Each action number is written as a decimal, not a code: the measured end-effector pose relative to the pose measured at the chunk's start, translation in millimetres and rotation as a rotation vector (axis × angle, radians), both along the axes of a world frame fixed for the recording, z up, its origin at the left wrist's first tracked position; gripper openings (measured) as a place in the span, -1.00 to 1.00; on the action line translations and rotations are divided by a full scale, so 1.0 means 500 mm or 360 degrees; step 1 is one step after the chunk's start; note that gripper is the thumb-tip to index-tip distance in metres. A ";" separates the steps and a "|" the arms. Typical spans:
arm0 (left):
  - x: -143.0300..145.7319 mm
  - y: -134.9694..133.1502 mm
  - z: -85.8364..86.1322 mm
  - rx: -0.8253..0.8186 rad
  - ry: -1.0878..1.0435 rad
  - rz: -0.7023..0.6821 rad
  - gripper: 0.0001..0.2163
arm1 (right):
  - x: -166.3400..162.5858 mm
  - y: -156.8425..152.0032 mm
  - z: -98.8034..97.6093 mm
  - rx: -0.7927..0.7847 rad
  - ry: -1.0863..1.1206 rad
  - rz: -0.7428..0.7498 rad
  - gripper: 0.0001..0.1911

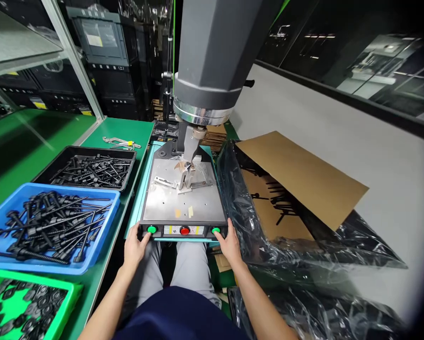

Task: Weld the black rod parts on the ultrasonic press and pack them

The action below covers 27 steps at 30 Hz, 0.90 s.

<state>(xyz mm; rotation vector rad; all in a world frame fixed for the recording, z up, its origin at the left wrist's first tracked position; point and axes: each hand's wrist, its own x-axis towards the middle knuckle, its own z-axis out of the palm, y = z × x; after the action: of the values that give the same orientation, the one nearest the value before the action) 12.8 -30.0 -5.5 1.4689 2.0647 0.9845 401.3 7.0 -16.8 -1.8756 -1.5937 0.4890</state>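
My left hand (135, 248) grips the front left corner of the machine base, its thumb at the left green button (151, 229). At the opposite corner, my right hand (231, 242) holds the base in the same way, with the thumb on the right green button (216, 230). Between them on the front control panel sits a red button (185, 230). Behind the panel lies a metal work plate (183, 208) carrying a small upright fixture (185, 179). The grey machine head (212, 52) hangs above, its tool (190, 144) reaching down to the fixture.
On the green bench at left stand a blue tray (114, 200) and a black tray (132, 172) of black threaded parts, a green tray (68, 311) of black caps, and pliers (122, 142). A plastic-lined box (240, 212) with cardboard (311, 174) and black parts is at right.
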 end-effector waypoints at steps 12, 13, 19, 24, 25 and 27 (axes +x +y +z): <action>0.006 0.025 0.029 -0.0101 -0.0043 0.0113 -0.45 | -0.012 -0.006 -0.003 -0.0025 0.0070 -0.0077 -0.14; 0.004 0.026 0.030 -0.0111 -0.0057 0.0108 -0.43 | -0.013 -0.007 -0.002 -0.0042 0.0080 -0.0069 -0.14; -0.010 0.026 0.020 -0.0151 -0.0148 0.0036 -0.33 | -0.012 -0.008 0.006 -0.0114 0.0149 -0.0025 -0.10; -0.009 0.026 0.012 -0.0173 -0.0187 0.0068 -0.31 | -0.022 -0.005 0.008 -0.0121 0.0170 -0.0094 -0.08; -0.009 0.026 0.012 -0.0181 -0.0189 0.0072 -0.31 | -0.023 -0.005 0.009 -0.0119 0.0177 -0.0097 -0.08; -0.009 0.026 0.014 -0.0196 -0.0186 0.0072 -0.30 | -0.024 -0.005 0.011 -0.0115 0.0194 -0.0092 -0.08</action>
<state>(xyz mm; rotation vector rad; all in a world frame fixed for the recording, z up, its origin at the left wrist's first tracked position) 8.1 -16.8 1.4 1.2780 2.0437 0.9199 389.3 4.5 -11.2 -1.9016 -1.4561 0.6305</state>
